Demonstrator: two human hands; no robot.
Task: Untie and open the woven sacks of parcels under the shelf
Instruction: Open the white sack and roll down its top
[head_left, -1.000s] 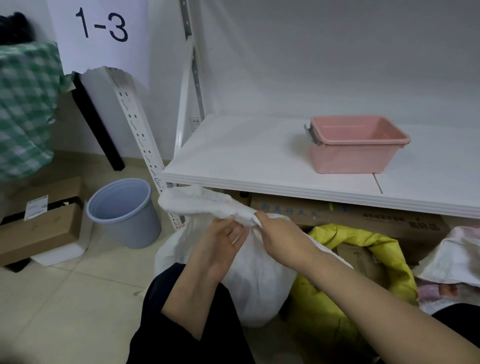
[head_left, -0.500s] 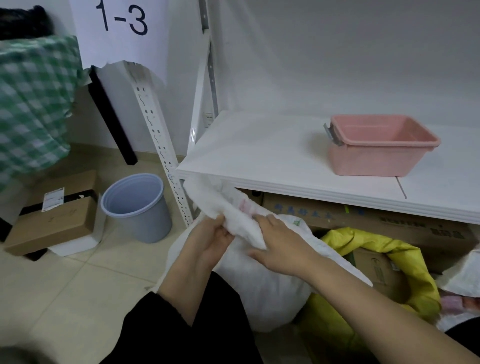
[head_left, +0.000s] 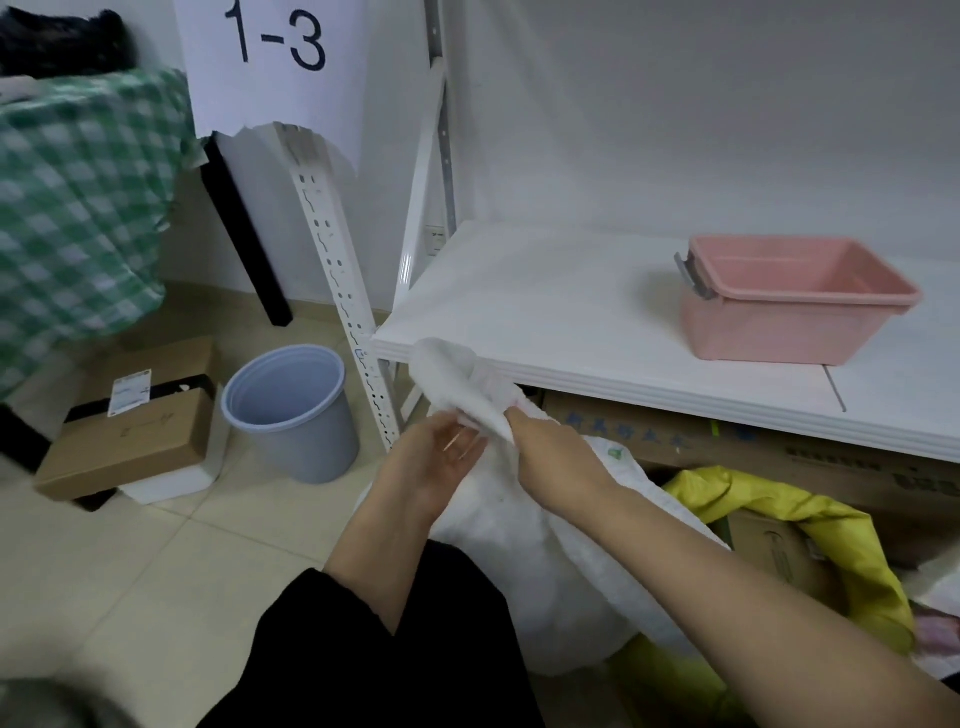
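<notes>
Left hand (head_left: 436, 460): palm turned up, fingers loosely curled, tips against the twisted neck of the white woven sack (head_left: 519, 571); cannot tell whether pinching or only touching. Right hand (head_left: 553, 462): knuckles up, closed round that same neck, just beside the left. Neck raised in front of the white shelf (head_left: 571, 312) edge, sack body low before it, beside a dark-clad knee (head_left: 363, 649).

Around, from the left: green checked cloth (head_left: 67, 208); taped cardboard box (head_left: 130, 436) and grey bucket (head_left: 291, 415) on the tiled floor (head_left: 156, 571); paper marked "1-3" (head_left: 275, 52) on the upright; pink tub (head_left: 795, 306) on the shelf; printed cartons (head_left: 727, 441) underneath; open yellow sack (head_left: 841, 535) just beside the white one.
</notes>
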